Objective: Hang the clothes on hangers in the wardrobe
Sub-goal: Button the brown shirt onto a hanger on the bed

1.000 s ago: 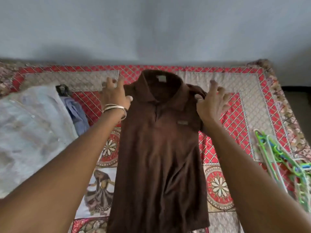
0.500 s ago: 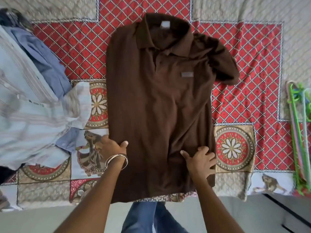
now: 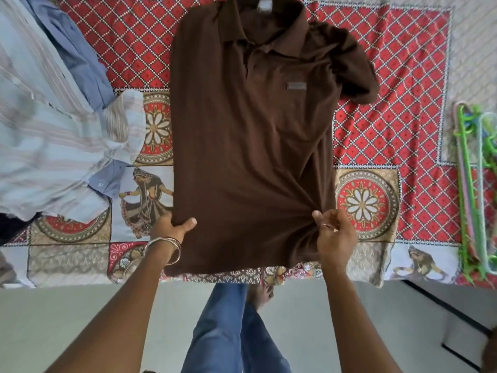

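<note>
Head view: we see one brown polo shirt (image 3: 250, 135) flat on the bed (image 3: 390, 130); our left hand (image 3: 172, 228) and right hand (image 3: 334, 232) each pinch its lower sides, arms outstretched.

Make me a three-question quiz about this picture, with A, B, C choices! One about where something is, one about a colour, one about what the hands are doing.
1. Where are the plastic hangers?
A. At the bedspread's right edge
B. On top of the shirt
C. On the floor

2. What colour is the polo shirt?
A. Blue
B. Brown
C. White

3. What are the hands doing?
A. Both rest flat beside the shirt
B. Both grip the shirt's lower part
C. Both hold a hanger

Answers:
1 A: the hangers lie on the bedspread far right, apart from the shirt.
2 B: the spread-out shirt is dark brown.
3 B: the left hand and right hand each pinch fabric near the hem, which bunches at the right grip.
</note>
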Tool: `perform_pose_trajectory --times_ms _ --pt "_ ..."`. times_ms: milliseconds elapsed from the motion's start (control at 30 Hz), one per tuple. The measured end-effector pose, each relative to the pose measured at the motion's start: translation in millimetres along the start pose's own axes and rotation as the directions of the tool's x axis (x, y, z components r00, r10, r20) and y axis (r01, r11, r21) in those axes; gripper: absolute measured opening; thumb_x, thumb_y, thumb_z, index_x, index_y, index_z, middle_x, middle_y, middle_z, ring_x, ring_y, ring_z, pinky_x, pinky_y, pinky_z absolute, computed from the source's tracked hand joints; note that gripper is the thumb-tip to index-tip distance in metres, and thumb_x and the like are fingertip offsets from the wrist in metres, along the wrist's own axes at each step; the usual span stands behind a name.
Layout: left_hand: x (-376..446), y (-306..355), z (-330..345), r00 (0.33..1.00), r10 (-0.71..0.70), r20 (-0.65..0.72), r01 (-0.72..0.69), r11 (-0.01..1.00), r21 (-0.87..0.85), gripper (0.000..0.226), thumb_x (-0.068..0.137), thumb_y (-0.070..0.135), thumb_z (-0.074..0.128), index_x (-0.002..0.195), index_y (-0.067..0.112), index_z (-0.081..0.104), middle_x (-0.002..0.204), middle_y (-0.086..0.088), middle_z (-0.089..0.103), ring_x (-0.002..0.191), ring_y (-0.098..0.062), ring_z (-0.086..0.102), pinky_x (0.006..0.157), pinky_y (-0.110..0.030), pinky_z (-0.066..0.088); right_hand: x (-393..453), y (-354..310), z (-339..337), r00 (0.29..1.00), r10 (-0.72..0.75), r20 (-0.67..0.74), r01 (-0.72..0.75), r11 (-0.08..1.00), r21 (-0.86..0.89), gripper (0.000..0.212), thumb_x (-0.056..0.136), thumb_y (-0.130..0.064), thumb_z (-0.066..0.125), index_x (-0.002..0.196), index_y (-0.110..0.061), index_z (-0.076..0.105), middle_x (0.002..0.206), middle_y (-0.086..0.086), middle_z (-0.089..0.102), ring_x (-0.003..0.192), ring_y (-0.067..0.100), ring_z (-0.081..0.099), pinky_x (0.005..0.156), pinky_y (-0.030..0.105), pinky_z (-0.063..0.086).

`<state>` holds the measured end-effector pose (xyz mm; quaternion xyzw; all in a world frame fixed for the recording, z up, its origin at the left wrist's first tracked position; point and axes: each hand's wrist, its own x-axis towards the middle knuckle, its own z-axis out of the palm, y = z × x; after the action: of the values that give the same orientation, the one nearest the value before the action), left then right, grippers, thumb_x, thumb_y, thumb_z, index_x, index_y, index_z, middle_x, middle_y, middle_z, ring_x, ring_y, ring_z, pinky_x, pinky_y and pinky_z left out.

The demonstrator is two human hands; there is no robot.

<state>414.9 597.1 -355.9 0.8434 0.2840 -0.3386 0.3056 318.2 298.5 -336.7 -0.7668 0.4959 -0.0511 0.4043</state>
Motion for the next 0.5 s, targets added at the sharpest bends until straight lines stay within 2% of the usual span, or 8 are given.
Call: perform_pose_trajectory --times_ms 100,200,233,300,333,367,433,500 --pt "-10.7 -3.4 -0.5 0.995 0.001 -0.096 -0.021 0.979 -0.203 0.034 0.081 0.029 0.074 0.107 0.008 0.067 0.1 -0.011 0.068 0.097 -0.031 0.064 0.089 -0.042 0.05 -3.0 -5.5 -8.9 1.0 0.002 0.025 -0.004 0.997 0.075 0.025 0.09 -0.023 0.067 0.078 -0.009 0.05 0.067 -0.002 0.052 0.061 0.011 0.047 0.059 0.015 0.036" --pt "-36.5 1.4 1.6 0.996 0.051 -0.073 -0.073 0.937 -0.342 0.028 0.085 0.026 0.07 0.109 0.012 0.063 0.099 -0.004 0.064 0.091 -0.022 0.059 0.079 -0.029 0.046 -4.8 -17.0 -26.3 0.989 0.093 0.113 -0.116 0.968 0.222 0.026 0.097 -0.024 0.057 0.075 -0.018 0.044 0.068 -0.005 0.049 0.056 -0.002 0.044 0.058 0.023 0.039" --pt "-39.8 3.5 -0.5 0.995 0.061 -0.081 -0.087 0.928 -0.363 0.026 0.086 0.024 0.068 0.109 0.012 0.062 0.099 -0.003 0.063 0.09 -0.02 0.058 0.075 -0.025 0.043 -2.8 -22.8 -31.7 0.978 0.128 0.164 -0.174 0.936 0.307 0.027 0.098 -0.022 0.055 0.074 -0.02 0.043 0.067 -0.005 0.051 0.059 0.001 0.047 0.061 0.024 0.042" --pt "-45.3 0.8 -6.8 0.992 0.081 -0.098 -0.115 0.898 -0.424 0.022 0.088 0.022 0.066 0.108 0.012 0.062 0.101 -0.005 0.063 0.092 -0.021 0.058 0.071 -0.021 0.043 -3.5 -31.3 -49.0 0.932 0.154 0.327 -0.324 0.757 0.567 0.028 0.098 -0.013 0.052 0.072 -0.021 0.044 0.064 -0.007 0.058 0.061 0.008 0.055 0.061 0.029 0.049" --pt "-47.4 -3.0 -10.2 0.992 0.088 -0.09 -0.118 0.894 -0.432 0.022 0.089 0.023 0.065 0.107 0.012 0.063 0.101 -0.007 0.063 0.093 -0.023 0.059 0.072 -0.022 0.044 -4.9 -31.1 -60.2 0.905 0.133 0.404 -0.381 0.675 0.631 0.028 0.096 -0.008 0.051 0.071 -0.019 0.044 0.063 -0.007 0.06 0.061 0.01 0.058 0.061 0.028 0.051" --pt "-43.7 -9.3 -12.0 0.994 0.082 -0.071 -0.103 0.925 -0.366 0.024 0.089 0.025 0.065 0.108 0.011 0.064 0.102 -0.008 0.064 0.094 -0.025 0.06 0.075 -0.026 0.045 -4.7 -26.7 -67.2 0.865 0.126 0.486 -0.438 0.662 0.608 0.026 0.091 -0.005 0.051 0.07 -0.018 0.044 0.063 -0.005 0.059 0.061 0.011 0.058 0.06 0.026 0.052" --pt "-44.6 -21.0 -17.4 0.996 0.088 -0.014 -0.088 0.996 -0.01 0.034 0.088 0.034 0.065 0.11 0.007 0.064 0.104 -0.011 0.065 0.098 -0.031 0.061 0.083 -0.034 0.046 -14.2 -5.7 -77.4 0.782 0.223 0.582 -0.516 0.756 0.402 0.018 0.083 -0.004 0.052 0.069 -0.014 0.05 0.063 0.001 0.059 0.062 0.016 0.057 0.054 0.023 0.049" --pt "-45.3 -28.7 -18.0 0.998 0.062 -0.007 -0.057 0.945 0.322 0.047 0.087 0.041 0.064 0.118 0.007 0.061 0.116 -0.018 0.064 0.109 -0.037 0.058 0.093 -0.041 0.046 -23.1 29.7 -72.8 0.757 0.429 0.492 -0.522 0.851 0.06 0.013 0.088 -0.005 0.06 0.075 0.0 0.061 0.071 0.011 0.063 0.07 0.022 0.057 0.061 0.028 0.049"
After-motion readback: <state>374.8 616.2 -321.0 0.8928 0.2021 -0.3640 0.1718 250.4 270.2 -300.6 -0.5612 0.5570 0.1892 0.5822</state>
